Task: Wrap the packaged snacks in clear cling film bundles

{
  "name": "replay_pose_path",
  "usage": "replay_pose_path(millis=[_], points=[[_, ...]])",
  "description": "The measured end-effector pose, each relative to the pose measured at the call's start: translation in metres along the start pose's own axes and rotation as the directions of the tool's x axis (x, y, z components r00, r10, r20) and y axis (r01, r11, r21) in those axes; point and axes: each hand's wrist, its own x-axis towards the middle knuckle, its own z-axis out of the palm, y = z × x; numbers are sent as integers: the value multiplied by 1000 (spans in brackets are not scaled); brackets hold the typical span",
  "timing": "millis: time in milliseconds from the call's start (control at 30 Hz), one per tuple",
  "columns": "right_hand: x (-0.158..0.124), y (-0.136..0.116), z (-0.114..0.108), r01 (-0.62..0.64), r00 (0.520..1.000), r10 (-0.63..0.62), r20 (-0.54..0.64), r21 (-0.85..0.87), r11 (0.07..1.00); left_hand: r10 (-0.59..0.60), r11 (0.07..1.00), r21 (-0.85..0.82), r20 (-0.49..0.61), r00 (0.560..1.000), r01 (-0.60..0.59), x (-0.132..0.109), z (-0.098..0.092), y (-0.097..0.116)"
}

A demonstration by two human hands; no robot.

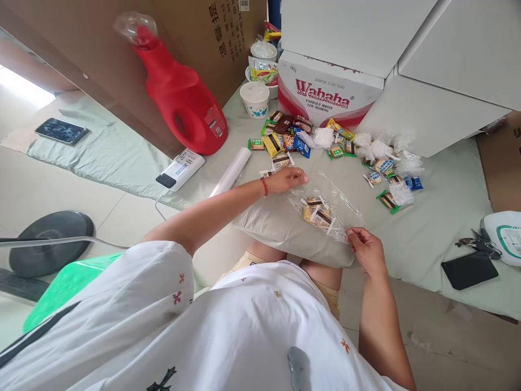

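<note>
Clamps edge of clear plastic (342,209), wrapped snacks (319,217) in or on it, with right hand (369,251); cannot tell grip of left hand (286,180).

A pale sheet (451,168) and keys (473,240) suggest home

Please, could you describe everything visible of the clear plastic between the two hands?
The clear plastic is thin, shiny and wrinkled; whether sheet or bag, I cannot tell. It lies spread over the pale cloth, small wrapped snacks grouped near its middle. The right hand pinches its near right corner; the left hand is by its far left edge, contact unclear.
</note>
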Motion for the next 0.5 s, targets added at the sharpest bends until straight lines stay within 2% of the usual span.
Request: replay_pose_path(millis=[67,133,267,333,400,500], points=[[2,4,0,-9,1000,8,-3,-12,1000,57,987,142,113,992,-72,-8,0,4],[4,7,0,-16,1000,16,-8,-18,1000,77,938,321,168,983,-129,-17,-4,5],[9,12,-2,-21,1000,21,-13,-18,1000,8,850,522,120,993,-70,-33,-6,4],[10,11,-2,-17,1000,16,-19,-25,1000,-20,841,536,153,988,-66,-37,-1,5],[10,10,-3,-9,1000,8,-24,-43,999,-16,871,486,168,986,-69,-39,4,8],[10,8,-5,5,1000,-7,-26,-67,998,4,957,290,75,997,-26,-43,3,9]])
